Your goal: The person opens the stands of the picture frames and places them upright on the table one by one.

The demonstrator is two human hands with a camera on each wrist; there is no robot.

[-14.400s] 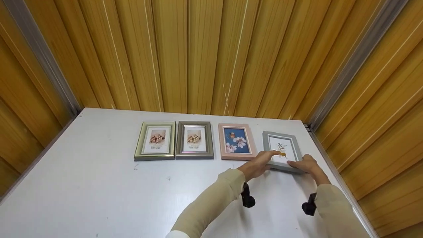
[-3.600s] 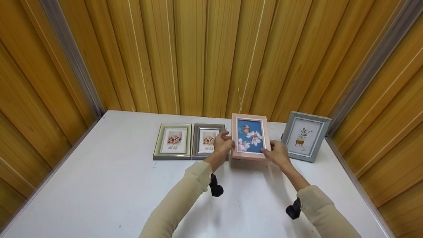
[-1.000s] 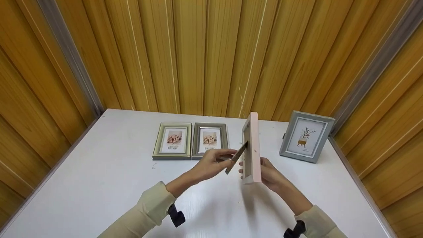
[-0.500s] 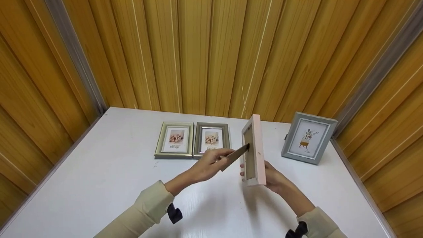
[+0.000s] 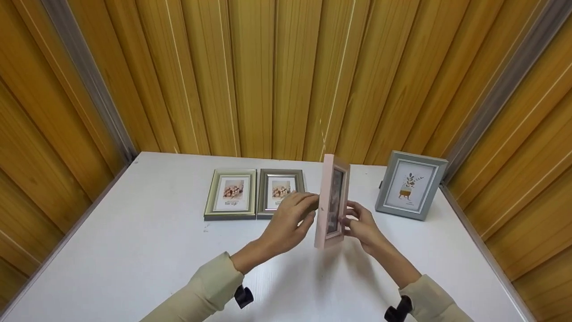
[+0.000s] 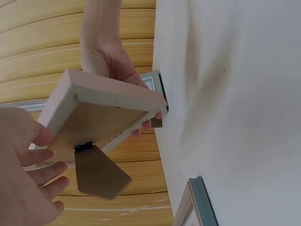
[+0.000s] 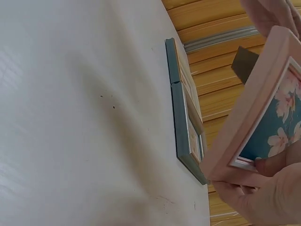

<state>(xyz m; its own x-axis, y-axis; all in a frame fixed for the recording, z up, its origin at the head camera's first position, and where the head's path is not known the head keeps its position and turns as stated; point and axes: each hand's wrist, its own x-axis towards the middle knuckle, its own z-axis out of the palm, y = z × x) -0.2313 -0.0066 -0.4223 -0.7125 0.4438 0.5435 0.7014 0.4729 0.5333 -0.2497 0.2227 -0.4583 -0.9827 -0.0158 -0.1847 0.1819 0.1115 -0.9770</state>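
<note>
A pink picture frame (image 5: 327, 201) with a blossom picture is upright above the white table, turned almost edge-on in the head view. My right hand (image 5: 364, 228) grips its right side, thumb on the front at the lower border and fingers behind. At the frame's back edge is my left hand (image 5: 288, 223), fingers loosely bent and holding nothing. The left wrist view shows the brown backing (image 6: 101, 125) and a brown stand leg (image 6: 101, 174) swung out from a black hinge (image 6: 84, 147). In that view the fingertips of my left hand (image 6: 23, 174) overlap the frame's edge.
A gold frame (image 5: 209, 197) and a grey-brown frame (image 5: 263, 192) lie side by side on the white table (image 5: 147, 250). A grey frame (image 5: 388, 188) with a plant picture stands upright at the right. Wood-patterned panels (image 5: 250, 80) rise behind the table.
The gripped pink frame has turned from showing its back to showing part of its front. My left hand has let go of the stand leg. Earlier, the grey frame went from lying to standing.
</note>
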